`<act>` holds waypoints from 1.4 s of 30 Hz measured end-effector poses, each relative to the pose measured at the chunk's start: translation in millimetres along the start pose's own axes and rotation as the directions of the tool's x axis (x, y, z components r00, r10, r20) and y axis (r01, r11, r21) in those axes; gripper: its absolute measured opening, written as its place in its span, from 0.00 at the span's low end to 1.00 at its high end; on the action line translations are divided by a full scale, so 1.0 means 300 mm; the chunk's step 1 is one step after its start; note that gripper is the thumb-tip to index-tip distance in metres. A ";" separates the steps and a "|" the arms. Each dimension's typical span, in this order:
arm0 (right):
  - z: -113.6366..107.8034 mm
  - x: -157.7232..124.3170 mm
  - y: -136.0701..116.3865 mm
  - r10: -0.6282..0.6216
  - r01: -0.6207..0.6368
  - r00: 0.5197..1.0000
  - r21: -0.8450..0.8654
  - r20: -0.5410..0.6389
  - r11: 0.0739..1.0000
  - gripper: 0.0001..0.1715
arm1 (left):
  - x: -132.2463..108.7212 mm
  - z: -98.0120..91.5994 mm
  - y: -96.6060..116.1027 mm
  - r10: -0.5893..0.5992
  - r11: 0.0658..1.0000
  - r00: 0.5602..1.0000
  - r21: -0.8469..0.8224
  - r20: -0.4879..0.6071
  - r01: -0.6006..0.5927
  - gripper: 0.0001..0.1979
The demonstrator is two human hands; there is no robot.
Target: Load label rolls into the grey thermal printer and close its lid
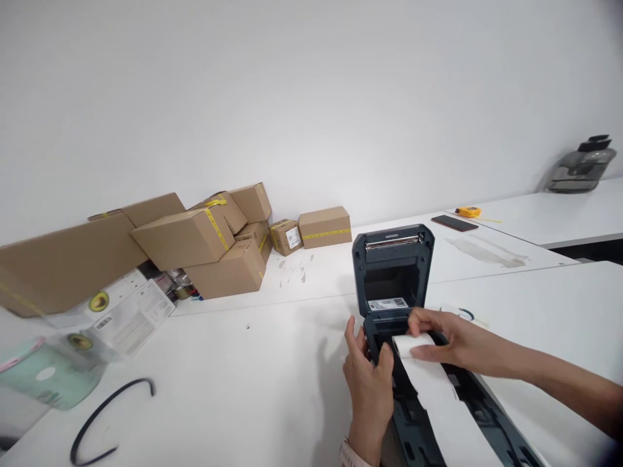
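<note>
A dark label printer [392, 272] stands on the white table with its lid raised. A white roll of label paper [411, 344] sits in its bay, and a white strip runs from it toward me over the front. My right hand [445, 340] grips the roll, fingers over its top and thumb under its end. My left hand [370, 383] holds the printer's left front edge, thumb pressed inside the bay beside the roll.
A heap of cardboard boxes [195, 243] with yellow tape lies at the back left. Papers and a mint-green roll [46, 379] sit far left, a black loop [104, 415] in front. A phone [454, 223], a yellow tape measure [468, 211] and a grey appliance [581, 168] stand on the right.
</note>
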State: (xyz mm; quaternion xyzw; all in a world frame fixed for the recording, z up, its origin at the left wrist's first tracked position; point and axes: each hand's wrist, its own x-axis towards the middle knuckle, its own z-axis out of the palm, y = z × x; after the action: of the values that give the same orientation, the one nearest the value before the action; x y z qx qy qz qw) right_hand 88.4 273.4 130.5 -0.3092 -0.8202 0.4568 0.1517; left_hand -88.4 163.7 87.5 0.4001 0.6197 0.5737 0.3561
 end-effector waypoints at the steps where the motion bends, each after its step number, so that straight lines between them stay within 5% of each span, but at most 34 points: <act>1: 0.021 0.000 0.001 -0.019 0.014 0.999 -0.149 -0.033 0.989 0.18 | -0.001 -0.001 0.000 -0.007 1.000 1.000 0.009 -0.001 0.007 0.36; 4: 0.062 0.004 0.006 -0.055 0.044 0.998 -0.414 -0.015 0.909 0.11 | 0.001 -0.003 -0.007 -0.011 0.999 1.000 0.035 -0.005 0.012 0.37; 10: 0.098 0.054 0.097 -0.193 0.219 0.975 -0.605 0.109 0.765 0.04 | 0.024 0.012 -0.055 0.006 1.000 1.000 -0.025 0.002 -0.006 0.37; 13: 0.119 0.089 0.145 -0.227 0.238 0.968 -0.673 0.106 0.700 0.09 | 0.040 0.022 -0.074 -0.011 0.991 0.998 -0.134 0.061 0.019 0.40; 19: 0.123 0.077 0.088 -0.223 0.260 0.965 -0.645 0.140 0.719 0.03 | 0.050 0.023 -0.067 -0.036 0.988 0.997 -0.150 0.061 0.045 0.38; 24: 0.021 -0.002 -0.060 -0.196 0.279 0.955 -0.448 0.224 0.849 0.07 | 0.043 0.021 -0.050 -0.030 0.988 0.997 -0.152 0.071 0.041 0.37; 26: -0.039 -0.035 -0.113 -0.224 0.227 0.973 -0.335 0.048 0.915 0.13 | 0.043 0.020 -0.046 -0.033 0.988 0.996 -0.149 0.078 0.044 0.37; 27: -0.069 -0.044 -0.136 -0.246 0.191 0.956 -0.301 -0.158 0.934 0.16 | 0.043 0.019 -0.044 -0.036 0.988 0.996 -0.150 0.086 0.049 0.38; 28: -0.098 -0.045 -0.156 -0.267 0.156 0.873 -0.284 -0.408 0.946 0.17 | 0.042 0.016 -0.042 -0.042 0.987 0.994 -0.152 0.104 0.057 0.38; 29: -0.125 -0.038 -0.174 -0.283 0.129 0.720 -0.280 -0.633 0.951 0.18 | 0.042 0.013 -0.041 -0.051 0.987 0.991 -0.147 0.121 0.069 0.39; 30: -0.150 -0.021 -0.188 -0.291 0.106 0.549 -0.281 -0.783 0.954 0.18 | 0.040 0.009 -0.039 -0.063 0.988 0.990 -0.129 0.128 0.080 0.41; 31: -0.173 0.002 -0.198 -0.285 0.099 0.435 -0.270 -0.854 0.958 0.20 | 0.036 0.004 -0.038 -0.072 0.992 0.989 -0.090 0.127 0.084 0.43; 32: -0.193 0.031 -0.204 -0.266 0.112 0.405 -0.241 -0.875 0.964 0.23 | 0.030 0.001 -0.037 -0.071 0.997 0.991 -0.034 0.116 0.076 0.45; 33: -0.209 0.063 -0.207 -0.241 0.138 0.448 -0.200 -0.861 0.970 0.26 | 0.021 -0.002 -0.036 -0.059 0.998 0.993 0.035 0.100 0.056 0.47; 36: -0.235 0.141 -0.198 -0.156 0.179 0.684 -0.043 -0.713 0.983 0.32 | -0.026 -0.001 -0.032 0.022 0.968 0.996 0.246 0.087 -0.042 0.53; 37: -0.235 0.153 -0.192 -0.139 0.175 0.720 -0.016 -0.680 0.984 0.33 | -0.050 0.003 -0.030 0.050 0.953 0.993 0.291 0.105 -0.079 0.55; 39: -0.225 0.152 -0.185 -0.124 0.165 0.740 -0.001 -0.661 0.986 0.33 | -0.106 0.012 -0.027 0.083 0.930 0.988 0.346 0.132 -0.124 0.58; 42: -0.194 0.091 -0.187 -0.137 0.160 0.703 -0.032 -0.698 0.987 0.31 | -0.193 0.023 -0.027 0.099 0.909 0.989 0.396 0.106 -0.133 0.63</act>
State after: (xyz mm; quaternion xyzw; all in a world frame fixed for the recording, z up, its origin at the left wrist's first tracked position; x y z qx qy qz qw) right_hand 77.7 307.2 208.1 -0.3889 -0.7174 0.3057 0.4905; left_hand -58.2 114.2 77.7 0.5244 0.6839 0.4371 0.2572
